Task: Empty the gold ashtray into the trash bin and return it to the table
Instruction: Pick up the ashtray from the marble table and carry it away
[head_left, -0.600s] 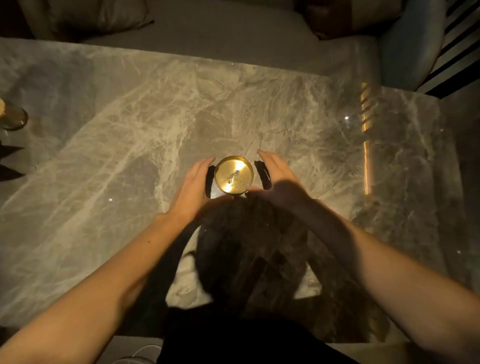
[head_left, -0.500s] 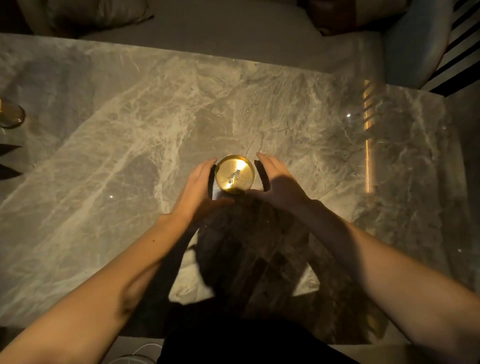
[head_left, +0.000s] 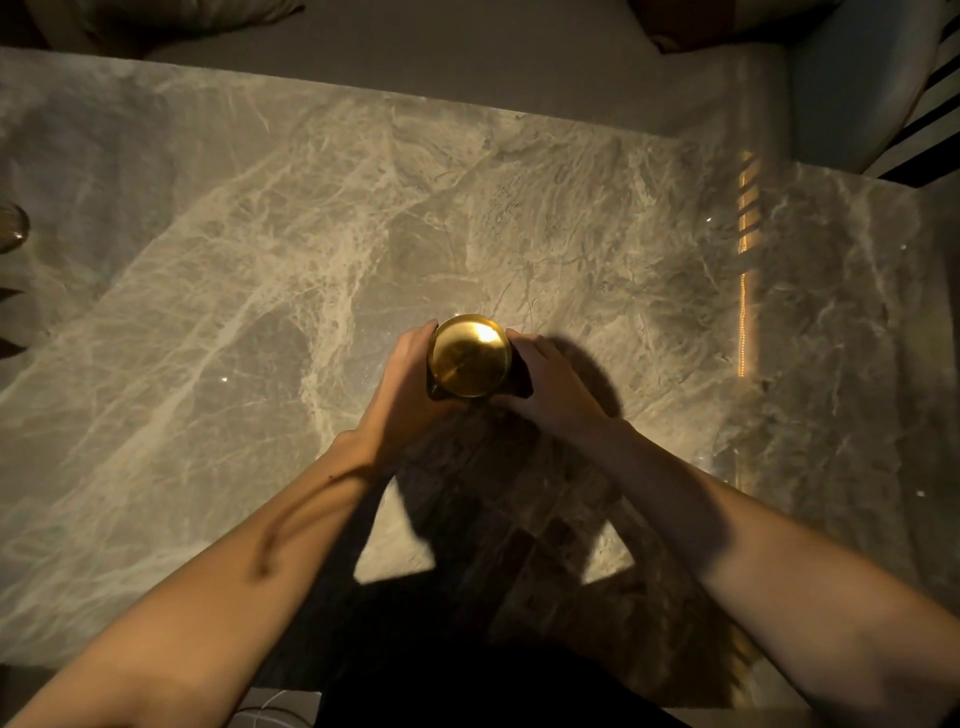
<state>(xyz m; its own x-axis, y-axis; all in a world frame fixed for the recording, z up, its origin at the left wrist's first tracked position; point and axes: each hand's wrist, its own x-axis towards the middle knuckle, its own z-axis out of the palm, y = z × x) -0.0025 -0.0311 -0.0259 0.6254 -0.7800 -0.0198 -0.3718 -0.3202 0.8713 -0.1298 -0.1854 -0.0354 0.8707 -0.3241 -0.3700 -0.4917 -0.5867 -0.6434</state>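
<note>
Gold ashtray (head_left: 470, 356) — round, shiny, bright glare on its far-right rim — sits mid-table on the grey veined marble table (head_left: 260, 291), cupped on both sides. Left hand (head_left: 405, 392) curls against its left flank, fingers wrapped to the far edge and thumb at the near side; right hand (head_left: 550, 387) presses its right flank likewise, both closed onto it, though whether it is lifted clear of the surface cannot be told. Dark shadow of the person falls across the near table edge; a glass object (head_left: 11, 228) shows at the far left border.
</note>
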